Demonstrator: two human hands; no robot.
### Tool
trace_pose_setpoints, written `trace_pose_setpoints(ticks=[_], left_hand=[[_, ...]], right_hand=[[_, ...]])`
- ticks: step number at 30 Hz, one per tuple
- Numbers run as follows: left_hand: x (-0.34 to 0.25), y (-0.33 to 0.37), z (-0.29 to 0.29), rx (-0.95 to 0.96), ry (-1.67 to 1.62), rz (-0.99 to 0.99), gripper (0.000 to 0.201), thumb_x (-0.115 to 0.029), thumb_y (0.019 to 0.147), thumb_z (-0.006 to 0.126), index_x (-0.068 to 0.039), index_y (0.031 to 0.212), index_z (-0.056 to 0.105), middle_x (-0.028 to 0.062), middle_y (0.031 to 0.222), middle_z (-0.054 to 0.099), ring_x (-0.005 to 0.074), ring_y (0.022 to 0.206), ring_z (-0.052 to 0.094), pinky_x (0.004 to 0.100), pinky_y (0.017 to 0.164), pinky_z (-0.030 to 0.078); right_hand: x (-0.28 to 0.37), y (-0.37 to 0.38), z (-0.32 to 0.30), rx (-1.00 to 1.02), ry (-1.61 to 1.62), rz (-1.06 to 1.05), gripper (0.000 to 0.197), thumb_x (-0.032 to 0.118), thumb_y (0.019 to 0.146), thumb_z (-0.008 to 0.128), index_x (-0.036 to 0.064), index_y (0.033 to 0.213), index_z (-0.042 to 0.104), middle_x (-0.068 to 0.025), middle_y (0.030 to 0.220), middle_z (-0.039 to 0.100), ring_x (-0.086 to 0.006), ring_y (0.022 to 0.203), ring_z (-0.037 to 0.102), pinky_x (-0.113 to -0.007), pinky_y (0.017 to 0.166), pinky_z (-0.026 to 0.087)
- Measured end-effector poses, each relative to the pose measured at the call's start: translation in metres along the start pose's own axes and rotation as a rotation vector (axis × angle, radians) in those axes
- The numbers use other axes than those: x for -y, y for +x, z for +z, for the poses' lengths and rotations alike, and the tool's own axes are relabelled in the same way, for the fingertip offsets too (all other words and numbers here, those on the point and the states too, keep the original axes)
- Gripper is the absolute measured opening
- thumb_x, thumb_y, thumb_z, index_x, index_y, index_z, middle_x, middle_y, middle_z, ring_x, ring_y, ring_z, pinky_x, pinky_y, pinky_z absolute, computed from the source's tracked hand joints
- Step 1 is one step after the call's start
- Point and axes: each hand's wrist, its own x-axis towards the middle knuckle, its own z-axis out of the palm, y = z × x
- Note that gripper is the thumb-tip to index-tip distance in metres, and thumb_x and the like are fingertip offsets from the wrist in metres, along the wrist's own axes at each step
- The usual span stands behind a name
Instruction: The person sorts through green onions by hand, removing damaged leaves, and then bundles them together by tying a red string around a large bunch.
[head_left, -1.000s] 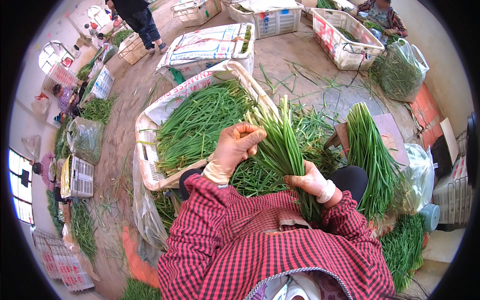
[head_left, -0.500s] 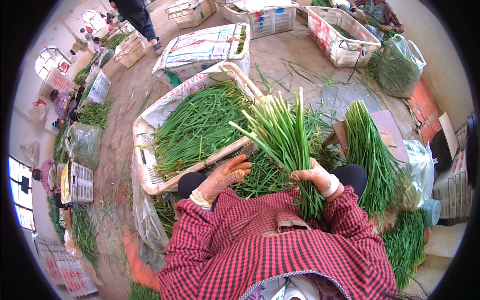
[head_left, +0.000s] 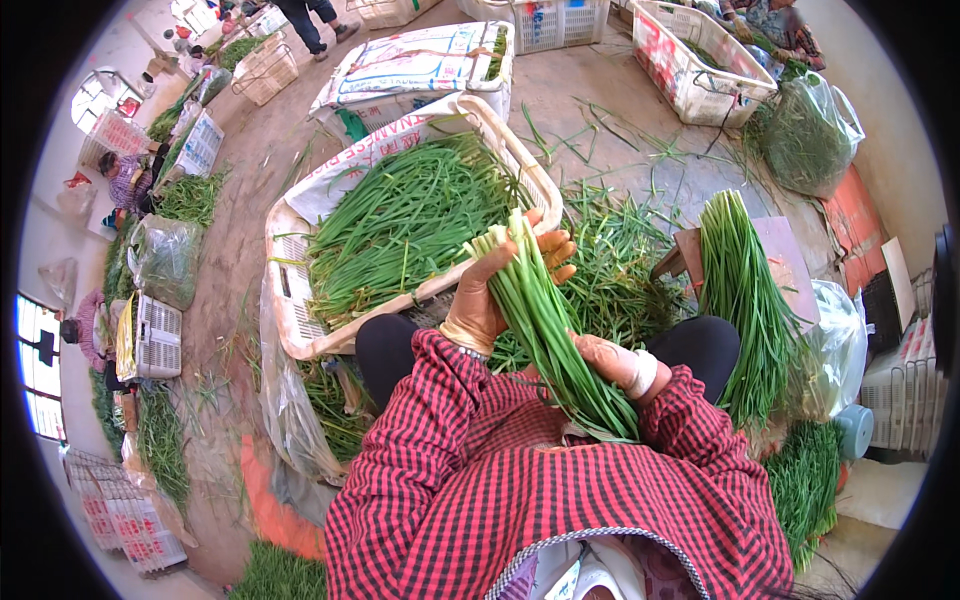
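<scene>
A bunch of garlic chives (head_left: 545, 320) lies slantwise across my lap, its pale cut ends toward the far left. My left hand (head_left: 480, 300), in a stained thin glove, cups the bunch near those ends, the thumb on the near side and the fingers reaching round beyond it. Lower down, my right hand (head_left: 612, 366), with a white band at the wrist, is closed round the leafy part. Beyond my left hand sits a white plastic crate (head_left: 290, 335) with loose chives (head_left: 400, 220) heaped in it. Another upright bunch (head_left: 735, 300) leans on a small stool (head_left: 785, 265) at my right.
Loose chives (head_left: 620, 250) are piled between my knees and past the crate. A covered crate (head_left: 420, 65) stands behind, with another crate (head_left: 700, 85) at far right. A filled clear bag (head_left: 815, 135) is beside the wall. Several people work along the left side.
My left hand has come rightward from beside the crate to the pale ends of the bunch. The bunch has tilted left and down, still in my right hand.
</scene>
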Motion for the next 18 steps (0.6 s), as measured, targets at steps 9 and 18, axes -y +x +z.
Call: trace_pose_setpoints(ticks=[9, 18], left_hand=[[-0.008, -0.001, -0.006, -0.273, 0.075, 0.005, 0.029, -0.01, 0.089, 0.065, -0.001, 0.115, 0.059, 0.01, 0.094, 0.067, 0.0265, 0.093, 0.067, 0.0416, 0.088, 0.058], [-0.011, 0.003, 0.009, -0.249, 0.305, -0.035, 0.02, -0.015, 0.091, 0.069, -0.003, 0.106, 0.063, 0.0069, 0.084, 0.068, 0.0174, 0.074, 0.068, 0.0311, 0.068, 0.056]], right_hand=[[0.044, 0.009, -0.002, -0.651, -0.662, -0.626, 0.031, 0.015, 0.087, 0.078, 0.0018, 0.112, 0.064, -0.0007, 0.09, 0.064, -0.0079, 0.079, 0.059, -0.026, 0.073, 0.052], [0.088, 0.012, 0.011, -0.292, -0.666, -0.318, 0.015, 0.016, 0.089, 0.072, 0.0054, 0.087, 0.062, 0.0026, 0.073, 0.059, -0.0064, 0.068, 0.052, -0.026, 0.064, 0.046]])
